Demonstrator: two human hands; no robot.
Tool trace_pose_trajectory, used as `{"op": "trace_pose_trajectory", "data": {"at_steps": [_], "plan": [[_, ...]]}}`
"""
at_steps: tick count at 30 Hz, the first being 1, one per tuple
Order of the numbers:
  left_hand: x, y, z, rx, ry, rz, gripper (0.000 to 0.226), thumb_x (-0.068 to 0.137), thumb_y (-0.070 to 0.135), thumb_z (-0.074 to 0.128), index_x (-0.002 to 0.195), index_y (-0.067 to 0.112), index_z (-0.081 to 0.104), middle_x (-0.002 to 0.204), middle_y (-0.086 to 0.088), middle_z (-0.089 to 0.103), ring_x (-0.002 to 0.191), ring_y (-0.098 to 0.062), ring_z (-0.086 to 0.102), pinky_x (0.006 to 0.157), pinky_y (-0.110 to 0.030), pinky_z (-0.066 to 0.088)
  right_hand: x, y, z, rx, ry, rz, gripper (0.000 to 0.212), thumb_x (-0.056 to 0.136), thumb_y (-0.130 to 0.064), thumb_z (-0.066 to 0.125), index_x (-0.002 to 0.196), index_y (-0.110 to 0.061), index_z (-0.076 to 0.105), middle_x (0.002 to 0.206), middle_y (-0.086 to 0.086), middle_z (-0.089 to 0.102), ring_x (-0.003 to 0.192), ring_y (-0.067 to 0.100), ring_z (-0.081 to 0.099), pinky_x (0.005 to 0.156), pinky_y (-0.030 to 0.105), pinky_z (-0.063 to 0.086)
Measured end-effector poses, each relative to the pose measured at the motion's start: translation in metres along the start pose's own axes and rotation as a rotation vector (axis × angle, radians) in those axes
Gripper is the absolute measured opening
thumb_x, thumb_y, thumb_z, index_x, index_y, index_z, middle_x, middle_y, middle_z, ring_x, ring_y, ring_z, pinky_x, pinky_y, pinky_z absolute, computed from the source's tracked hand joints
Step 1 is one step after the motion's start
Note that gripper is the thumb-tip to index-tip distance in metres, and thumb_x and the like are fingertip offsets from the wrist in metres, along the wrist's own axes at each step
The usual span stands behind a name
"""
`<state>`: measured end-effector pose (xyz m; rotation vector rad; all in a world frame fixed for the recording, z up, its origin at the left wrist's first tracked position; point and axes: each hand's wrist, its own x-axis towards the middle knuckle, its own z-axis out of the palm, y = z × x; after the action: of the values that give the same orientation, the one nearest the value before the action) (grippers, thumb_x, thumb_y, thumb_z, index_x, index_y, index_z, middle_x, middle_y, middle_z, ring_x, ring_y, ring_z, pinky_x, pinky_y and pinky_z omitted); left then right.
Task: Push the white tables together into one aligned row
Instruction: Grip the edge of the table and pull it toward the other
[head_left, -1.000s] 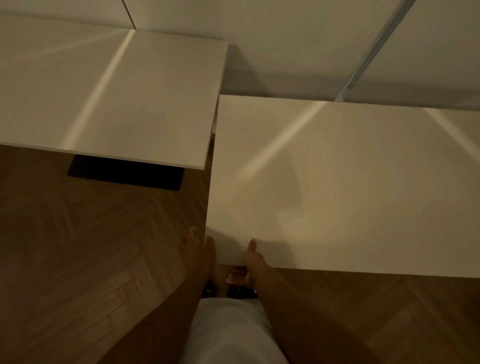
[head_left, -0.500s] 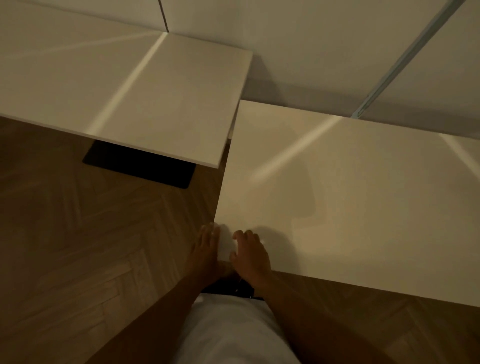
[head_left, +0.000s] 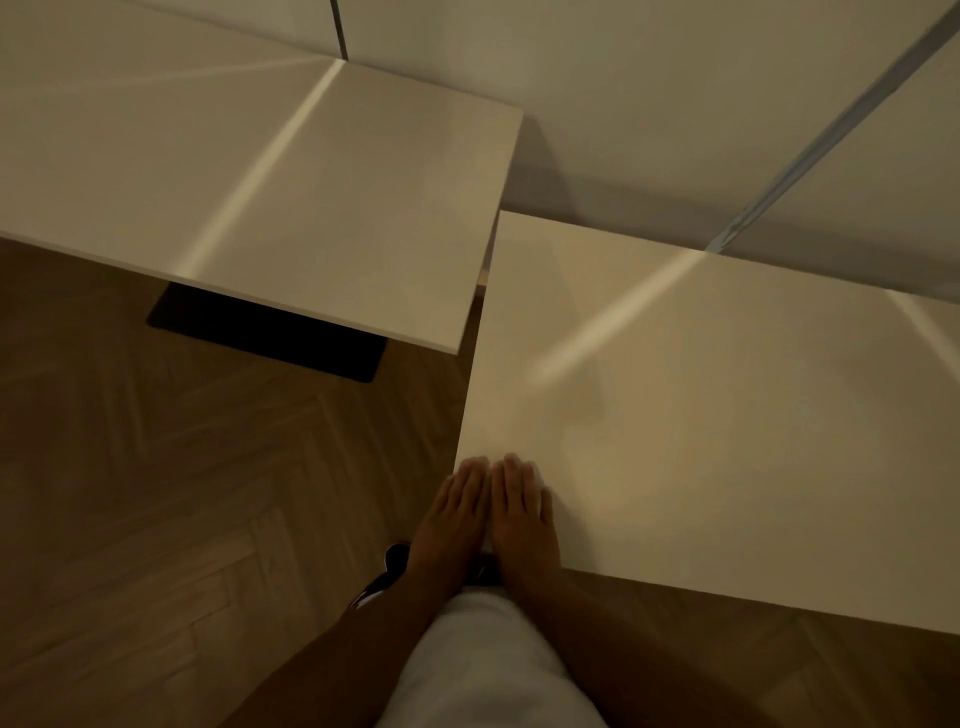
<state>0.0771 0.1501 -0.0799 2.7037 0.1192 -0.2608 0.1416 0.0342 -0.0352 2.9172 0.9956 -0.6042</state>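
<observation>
Two white tables fill the view. The left table (head_left: 249, 171) lies at the upper left, close to the wall. The right table (head_left: 727, 415) stands nearer to me; its front edge sits well forward of the left table's front edge, so the two are out of line. A narrow gap separates their side edges. My left hand (head_left: 457, 514) and my right hand (head_left: 522, 512) lie flat, palms down and side by side, on the near left corner of the right table. Neither hand grips anything.
A black base plate (head_left: 270, 332) of the left table rests on the herringbone wood floor (head_left: 182, 493). A white wall (head_left: 649, 104) with a slanted metal strip (head_left: 831, 130) runs behind both tables. My dark shoe (head_left: 395, 564) shows below my hands.
My hands left the table's front edge, where they gripped it, and now lie flat on top of its corner. The view has shifted, so both tables sit further right and lower.
</observation>
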Motion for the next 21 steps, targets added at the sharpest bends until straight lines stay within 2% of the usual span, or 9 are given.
{"op": "trace_pose_trajectory", "data": {"at_steps": [4, 6, 8, 10, 12, 14, 17, 19, 21], "plan": [[0.003, -0.007, -0.005, 0.031, 0.059, 0.100, 0.086, 0.096, 0.039, 0.043, 0.160, 0.003, -0.003, 0.163, -0.018, 0.018, 0.152, -0.033, 0.015, 0.120, -0.043, 0.017, 0.003, 0.002, 0.002, 0.010, -0.043, 0.002, 0.106, 0.065, -0.056, 0.080, 0.150, -0.007, 0.039, 0.158, 0.015, 0.035, 0.146, 0.037, 0.031, 0.112, 0.051, 0.031], [0.007, -0.015, -0.003, 0.018, 0.090, 0.132, 0.092, 0.094, 0.035, 0.052, 0.160, 0.003, -0.002, 0.161, -0.019, 0.021, 0.154, -0.032, 0.010, 0.120, -0.044, 0.018, 0.004, 0.005, 0.000, 0.033, -0.051, -0.013, 0.113, 0.059, -0.060, 0.079, 0.151, -0.007, 0.039, 0.158, 0.015, 0.034, 0.145, 0.038, 0.032, 0.110, 0.052, 0.038], [0.010, -0.021, -0.002, 0.028, 0.081, 0.166, 0.116, 0.080, 0.035, 0.076, 0.160, 0.002, -0.001, 0.159, -0.019, 0.024, 0.152, -0.033, 0.018, 0.117, -0.044, 0.024, 0.006, 0.008, -0.001, 0.023, -0.051, -0.034, 0.112, 0.057, -0.065, 0.070, 0.148, -0.006, 0.043, 0.156, 0.016, 0.038, 0.141, 0.040, 0.038, 0.105, 0.053, 0.042], [0.013, -0.024, -0.004, -0.019, 0.006, 0.166, 0.137, 0.065, 0.042, 0.088, 0.159, 0.002, -0.002, 0.158, -0.019, 0.026, 0.147, -0.033, 0.027, 0.115, -0.045, 0.028, 0.007, 0.009, -0.002, 0.013, -0.072, -0.043, 0.107, 0.059, -0.067, 0.062, 0.146, -0.006, 0.047, 0.153, 0.017, 0.043, 0.138, 0.041, 0.042, 0.102, 0.053, 0.044], [0.015, -0.026, -0.006, -0.024, -0.042, 0.160, 0.145, 0.059, 0.048, 0.090, 0.159, 0.002, -0.005, 0.158, -0.019, 0.026, 0.146, -0.033, 0.027, 0.115, -0.044, 0.027, 0.009, 0.009, -0.004, 0.007, -0.072, -0.056, 0.105, 0.060, -0.066, 0.060, 0.146, -0.006, 0.045, 0.152, 0.017, 0.044, 0.137, 0.042, 0.044, 0.102, 0.053, 0.044], [0.017, -0.030, -0.006, -0.011, -0.066, 0.168, 0.151, 0.053, 0.049, 0.092, 0.159, 0.003, -0.004, 0.159, -0.018, 0.025, 0.148, -0.033, 0.025, 0.117, -0.043, 0.023, 0.012, 0.007, -0.008, 0.026, -0.095, -0.056, 0.115, 0.051, -0.059, 0.077, 0.146, -0.005, 0.041, 0.151, 0.018, 0.046, 0.136, 0.043, 0.045, 0.100, 0.054, 0.045], [0.021, -0.035, -0.003, 0.019, -0.081, 0.172, 0.152, 0.051, 0.045, 0.094, 0.160, 0.004, -0.004, 0.161, -0.017, 0.022, 0.155, -0.031, 0.005, 0.120, -0.042, 0.019, 0.016, 0.005, -0.011, 0.046, -0.082, -0.050, 0.125, 0.039, -0.047, 0.088, 0.145, -0.006, 0.037, 0.149, 0.017, 0.048, 0.134, 0.042, 0.047, 0.097, 0.054, 0.048], [0.024, -0.036, -0.005, 0.042, -0.080, 0.182, 0.148, 0.053, 0.041, 0.094, 0.160, 0.004, -0.002, 0.162, -0.017, 0.020, 0.156, -0.028, -0.003, 0.122, -0.041, 0.017, 0.019, 0.004, -0.012, 0.055, -0.075, -0.062, 0.124, 0.041, -0.045, 0.088, 0.147, -0.005, 0.036, 0.151, 0.018, 0.046, 0.136, 0.043, 0.045, 0.099, 0.055, 0.048], [0.028, -0.041, -0.006, 0.029, -0.066, 0.194, 0.149, 0.053, 0.041, 0.095, 0.160, 0.004, -0.002, 0.167, -0.015, 0.010, 0.156, -0.028, -0.002, 0.121, -0.041, 0.019, 0.022, 0.005, -0.010, 0.070, -0.101, -0.054, 0.123, 0.046, -0.042, 0.089, 0.150, -0.004, 0.035, 0.156, 0.019, 0.037, 0.141, 0.045, 0.035, 0.103, 0.060, 0.045]]}}
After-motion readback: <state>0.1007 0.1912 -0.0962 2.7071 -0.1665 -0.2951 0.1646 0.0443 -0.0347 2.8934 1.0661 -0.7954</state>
